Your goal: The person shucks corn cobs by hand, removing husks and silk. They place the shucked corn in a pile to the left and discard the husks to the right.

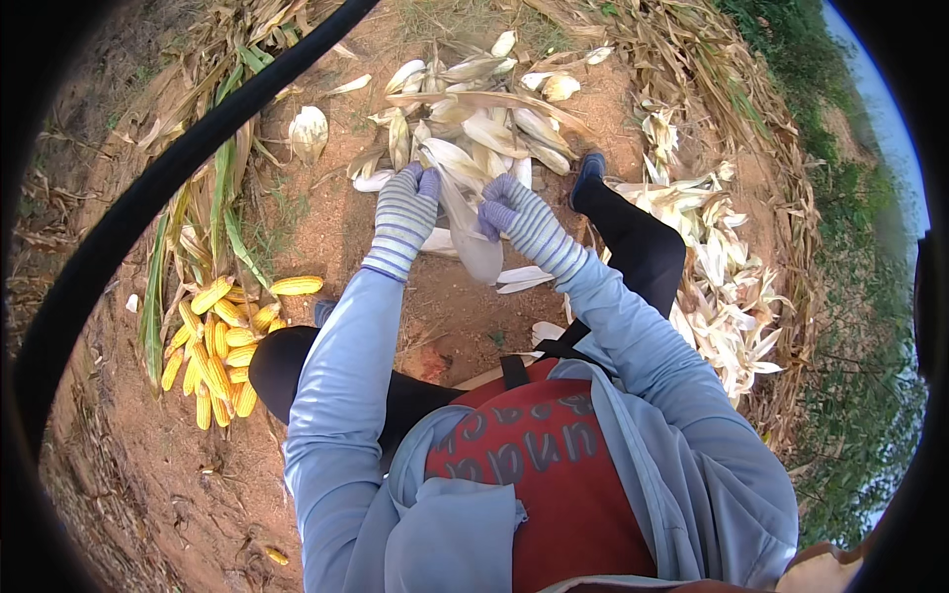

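Observation:
My left hand (400, 222), in a striped knitted glove, grips the upper part of a pale, dry corn husk (463, 200). The fingers of my right hand (530, 226), gloved alike, are bent closed at the husk's right side. A broad, thin leaf of it hangs down between my hands, and any cob inside is hidden. Just beyond my hands lies a heap of unpeeled corn ears (482, 130) in dry husks. Loose husk leaves (523, 278) lie on the soil below my right hand.
Bare yellow corn cobs (215, 348) are piled by my left knee. Stripped husks (730, 289) form a long heap on the right, beyond my leg. Dry corn stalks (222, 163) lie at left. A single husked ear (308, 133) rests apart on the reddish soil (326, 215).

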`<state>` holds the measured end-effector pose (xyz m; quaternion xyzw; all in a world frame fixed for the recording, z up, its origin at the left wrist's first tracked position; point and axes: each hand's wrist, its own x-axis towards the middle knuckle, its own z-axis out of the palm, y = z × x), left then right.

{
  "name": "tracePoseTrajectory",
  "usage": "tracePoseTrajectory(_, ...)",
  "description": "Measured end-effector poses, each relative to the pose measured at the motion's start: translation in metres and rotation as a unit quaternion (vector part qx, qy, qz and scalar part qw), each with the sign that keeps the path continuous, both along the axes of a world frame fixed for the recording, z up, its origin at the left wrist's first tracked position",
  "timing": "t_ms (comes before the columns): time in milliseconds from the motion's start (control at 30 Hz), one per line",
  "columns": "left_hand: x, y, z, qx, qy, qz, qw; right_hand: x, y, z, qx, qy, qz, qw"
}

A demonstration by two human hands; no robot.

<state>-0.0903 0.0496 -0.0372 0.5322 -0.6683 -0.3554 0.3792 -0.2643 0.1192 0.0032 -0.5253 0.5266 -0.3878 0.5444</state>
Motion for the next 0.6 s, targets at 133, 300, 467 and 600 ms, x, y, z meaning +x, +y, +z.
tracePoseTrajectory(133, 0.023, -0.016, 0.017, 0.072, 0.198, 0.074, 0.975, -0.024, 0.032, -0.079, -0.037, 0.239, 0.077, 0.967)
tracePoseTrajectory(300, 0.04, -0.023, -0.002, 0.081, 0.22, 0.063, 0.97, -0.062, 0.045, -0.119, 0.043, 0.262, 0.108, 0.958)
tracePoseTrajectory(467, 0.009, -0.003, 0.018, 0.047, 0.077, -0.038, 0.995, -0.046, 0.011, -0.042, -0.021, 0.244, -0.001, 0.969)
tracePoseTrajectory(600, -0.002, 0.002, 0.004, 0.056, 0.076, -0.08, 0.992, -0.012, -0.013, -0.012, -0.078, 0.132, 0.001, 0.988)
